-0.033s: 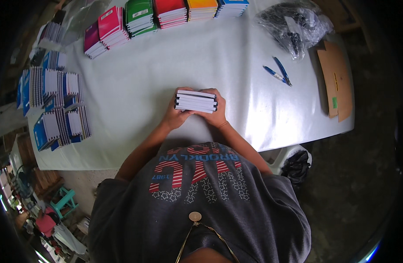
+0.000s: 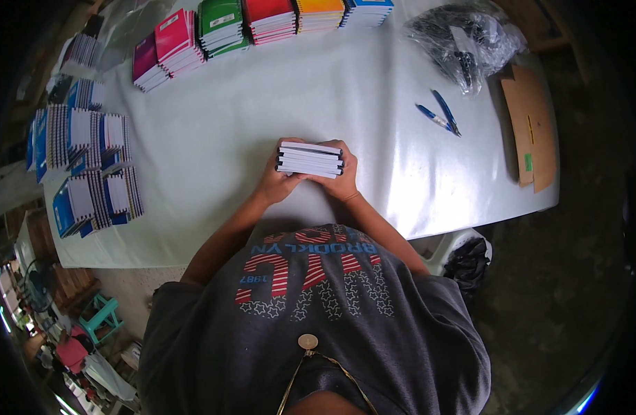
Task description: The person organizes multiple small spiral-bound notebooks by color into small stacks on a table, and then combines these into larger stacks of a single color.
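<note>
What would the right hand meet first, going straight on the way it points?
The stack of notebooks right hand and left hand already grip. Past that, tabletop, then roughly the green notebooks; hand height is unclear.

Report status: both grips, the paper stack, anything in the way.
Left grip, right grip: closed on paper stack, one per end. White edges facing camera. Nothing seen blocking; blue-handled tool lies off right.
</note>
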Tool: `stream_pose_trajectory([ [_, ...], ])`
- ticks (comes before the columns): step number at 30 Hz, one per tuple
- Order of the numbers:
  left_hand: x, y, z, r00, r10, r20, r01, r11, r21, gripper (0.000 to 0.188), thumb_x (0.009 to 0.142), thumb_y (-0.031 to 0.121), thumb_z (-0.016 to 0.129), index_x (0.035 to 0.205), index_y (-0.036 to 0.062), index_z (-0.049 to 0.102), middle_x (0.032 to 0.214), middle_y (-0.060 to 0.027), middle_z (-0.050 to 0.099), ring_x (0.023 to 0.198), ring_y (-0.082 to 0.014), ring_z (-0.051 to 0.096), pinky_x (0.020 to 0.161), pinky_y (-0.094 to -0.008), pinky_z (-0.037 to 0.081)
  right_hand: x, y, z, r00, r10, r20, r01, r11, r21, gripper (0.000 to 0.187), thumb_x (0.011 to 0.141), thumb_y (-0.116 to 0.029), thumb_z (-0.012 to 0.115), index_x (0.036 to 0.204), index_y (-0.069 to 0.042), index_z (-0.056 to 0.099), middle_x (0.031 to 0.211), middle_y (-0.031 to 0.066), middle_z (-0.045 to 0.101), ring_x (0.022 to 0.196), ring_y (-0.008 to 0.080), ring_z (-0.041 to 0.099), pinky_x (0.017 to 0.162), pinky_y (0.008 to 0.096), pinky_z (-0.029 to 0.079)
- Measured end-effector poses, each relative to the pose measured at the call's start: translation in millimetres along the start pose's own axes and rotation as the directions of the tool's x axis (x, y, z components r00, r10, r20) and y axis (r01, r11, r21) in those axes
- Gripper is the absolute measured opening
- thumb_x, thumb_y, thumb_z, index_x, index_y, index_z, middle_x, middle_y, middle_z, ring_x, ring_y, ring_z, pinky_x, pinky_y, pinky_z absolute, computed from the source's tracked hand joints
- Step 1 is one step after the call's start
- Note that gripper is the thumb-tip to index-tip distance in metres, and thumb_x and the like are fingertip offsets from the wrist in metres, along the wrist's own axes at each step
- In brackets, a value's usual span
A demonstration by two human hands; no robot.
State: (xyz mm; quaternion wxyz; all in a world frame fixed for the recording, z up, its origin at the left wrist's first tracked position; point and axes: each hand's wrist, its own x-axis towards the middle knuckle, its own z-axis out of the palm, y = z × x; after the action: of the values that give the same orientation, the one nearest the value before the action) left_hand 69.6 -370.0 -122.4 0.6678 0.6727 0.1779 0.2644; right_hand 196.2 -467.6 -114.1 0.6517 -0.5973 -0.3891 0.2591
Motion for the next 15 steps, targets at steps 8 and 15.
stream_pose_trajectory([
  [8, 6, 8, -11, 0.989, 0.033, 0.143, -0.069, 0.964, 0.256, 0.041, 0.076, 0.005, 0.066, 0.113, 0.0003, 0.048, 0.112, -0.0075, 0.051, 0.103, -0.0177, 0.051, 0.088, -0.0301, 0.042, 6, 4, 0, 0.979, -0.191, -0.073, 0.184, 0.978, -0.097, 0.057, 0.054, -0.03, 0.087, 0.093, -0.002, 0.057, 0.094, 0.0095, 0.064, 0.087, 0.0151, 0.061, 0.078, 0.0271, 0.048],
  [15, 31, 66, -1, 0.966, -0.191, 0.176, 0.179, 0.981, 0.081, 0.04, 0.079, 0.023, 0.069, 0.108, -0.0012, 0.056, 0.102, -0.0087, 0.062, 0.094, -0.0137, 0.056, 0.084, -0.0316, 0.045, 27, -39, -29, 0.93, 0.32, 0.179, -0.365, 0.849, 0.382, 0.048, 0.073, -0.016, 0.074, 0.111, 0.0, 0.051, 0.101, 0.0097, 0.062, 0.09, 0.0165, 0.06, 0.08, 0.0308, 0.049],
])
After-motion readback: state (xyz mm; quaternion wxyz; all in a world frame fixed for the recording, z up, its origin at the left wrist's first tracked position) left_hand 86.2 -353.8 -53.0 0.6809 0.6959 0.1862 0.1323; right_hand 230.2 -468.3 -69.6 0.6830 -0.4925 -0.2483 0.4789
